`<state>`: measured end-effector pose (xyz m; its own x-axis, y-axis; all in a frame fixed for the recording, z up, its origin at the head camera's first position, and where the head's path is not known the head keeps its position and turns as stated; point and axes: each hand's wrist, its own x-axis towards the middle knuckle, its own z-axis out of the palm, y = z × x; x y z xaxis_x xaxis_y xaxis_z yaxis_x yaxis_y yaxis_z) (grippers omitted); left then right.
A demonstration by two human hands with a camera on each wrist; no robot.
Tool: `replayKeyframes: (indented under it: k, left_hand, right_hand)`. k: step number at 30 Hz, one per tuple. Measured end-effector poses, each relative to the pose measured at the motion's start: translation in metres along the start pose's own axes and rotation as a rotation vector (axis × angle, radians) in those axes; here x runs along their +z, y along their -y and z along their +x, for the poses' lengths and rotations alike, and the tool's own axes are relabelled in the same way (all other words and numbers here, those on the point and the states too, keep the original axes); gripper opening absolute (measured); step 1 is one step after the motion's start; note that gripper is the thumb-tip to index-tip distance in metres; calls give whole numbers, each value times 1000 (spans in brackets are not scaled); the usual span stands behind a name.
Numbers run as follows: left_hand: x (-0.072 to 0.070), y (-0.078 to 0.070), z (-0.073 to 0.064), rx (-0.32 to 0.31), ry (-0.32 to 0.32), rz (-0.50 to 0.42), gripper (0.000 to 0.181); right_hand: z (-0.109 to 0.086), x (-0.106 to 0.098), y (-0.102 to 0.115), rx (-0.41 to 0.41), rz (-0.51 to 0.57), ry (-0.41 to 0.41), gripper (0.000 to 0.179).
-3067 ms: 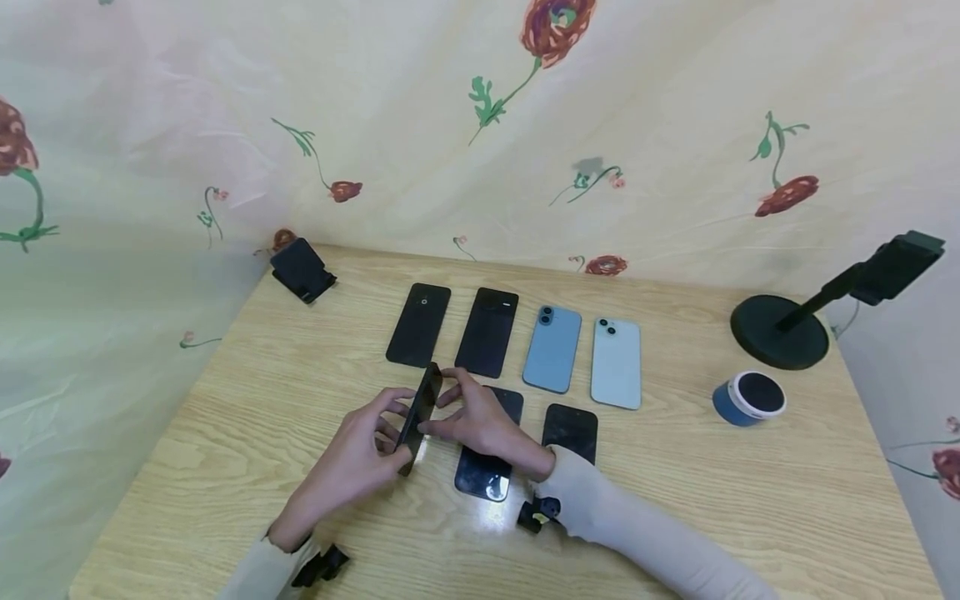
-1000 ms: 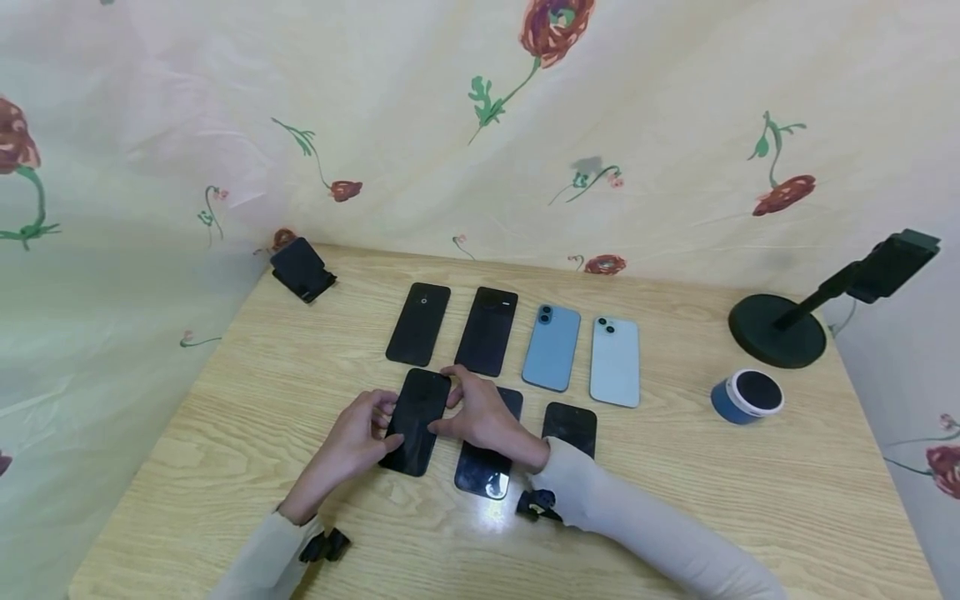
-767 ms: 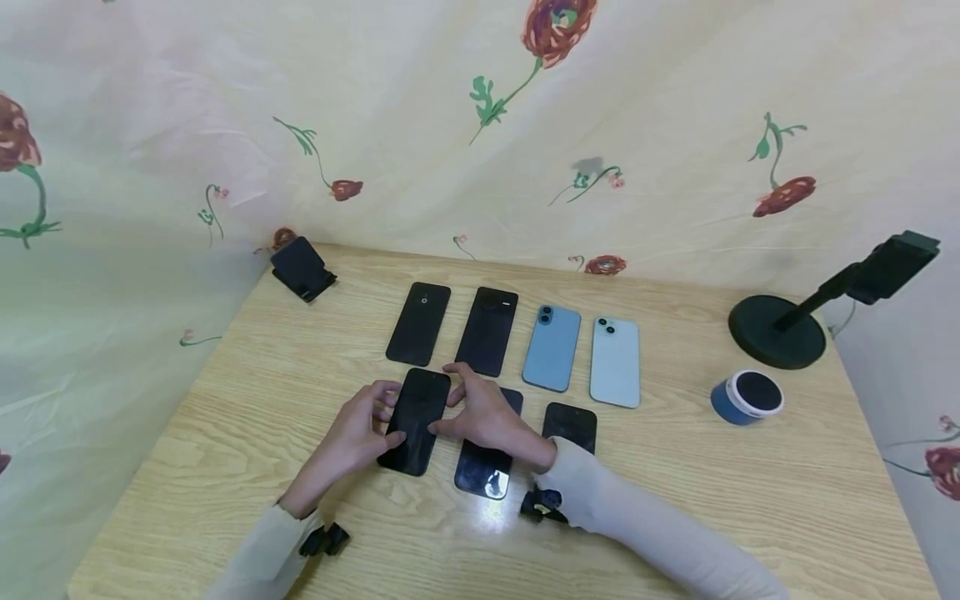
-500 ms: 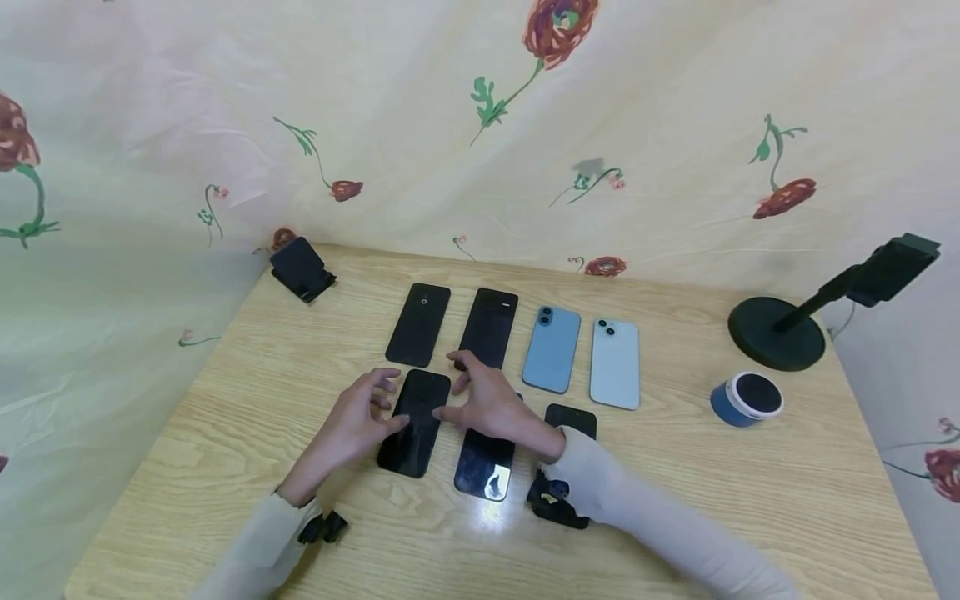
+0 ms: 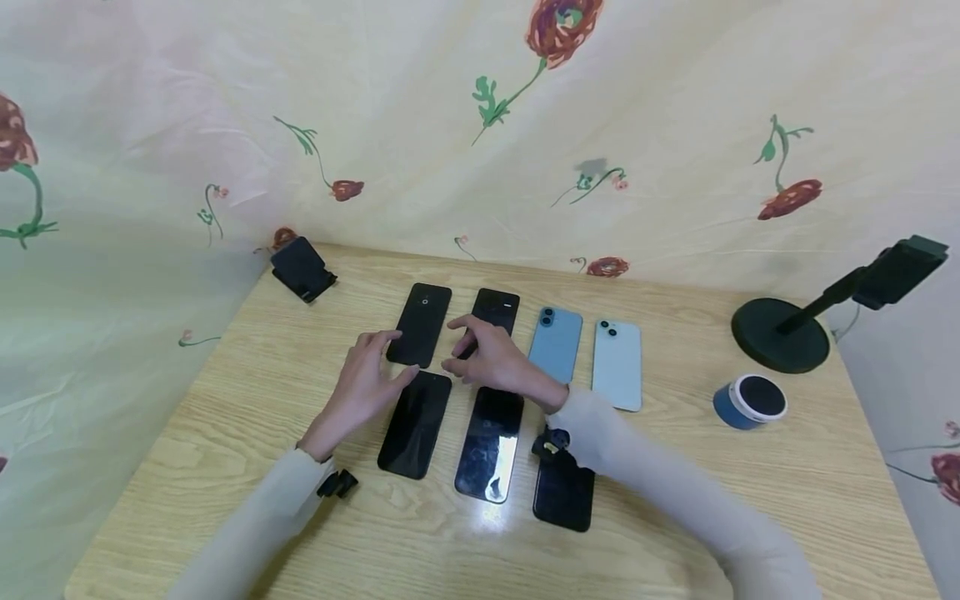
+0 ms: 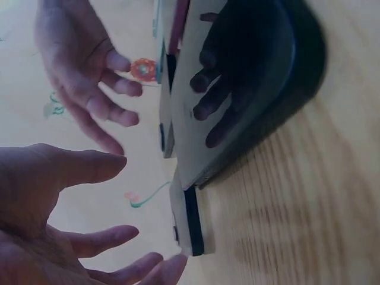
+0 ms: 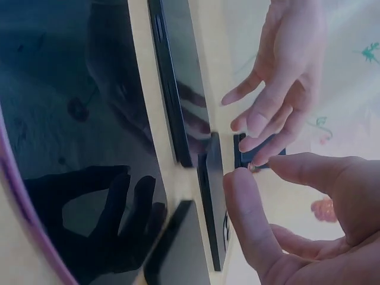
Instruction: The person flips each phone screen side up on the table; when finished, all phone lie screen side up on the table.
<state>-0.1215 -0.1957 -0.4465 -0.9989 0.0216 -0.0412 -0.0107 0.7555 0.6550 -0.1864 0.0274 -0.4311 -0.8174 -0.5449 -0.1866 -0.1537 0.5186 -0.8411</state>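
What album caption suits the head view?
Empty left hand and right hand amid five black rectangular phones and two blue phones on a pale wooden table.

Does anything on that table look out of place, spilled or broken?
Nothing looks spilled or broken: the seven flat, rectangular phones lie in two fairly neat rows. Only the white glare on the glossy black phone at front centre stands out; it is probably reflected light, as the pale wooden table beside it shines too.

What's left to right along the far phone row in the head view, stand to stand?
Small black stand, black phone with ring mark, black phone with white bar, blue phone, pale blue phone, round-based black stand.
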Motion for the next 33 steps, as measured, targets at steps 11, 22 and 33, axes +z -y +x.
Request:
replayKeyframes:
  k: [11,22,33]
  left_hand:
    - [9,-7,27,-29,64,79,72]
    - [19,-10,43,-34,99,211,73]
    - [20,-16,50,-99,148,303,78]
  right_hand:
    - [37,-17,-3,4,24,-79,58]
    - [68,-19,-9,145,51,-87,56]
    - [88,-10,-12,212,120,-117,57]
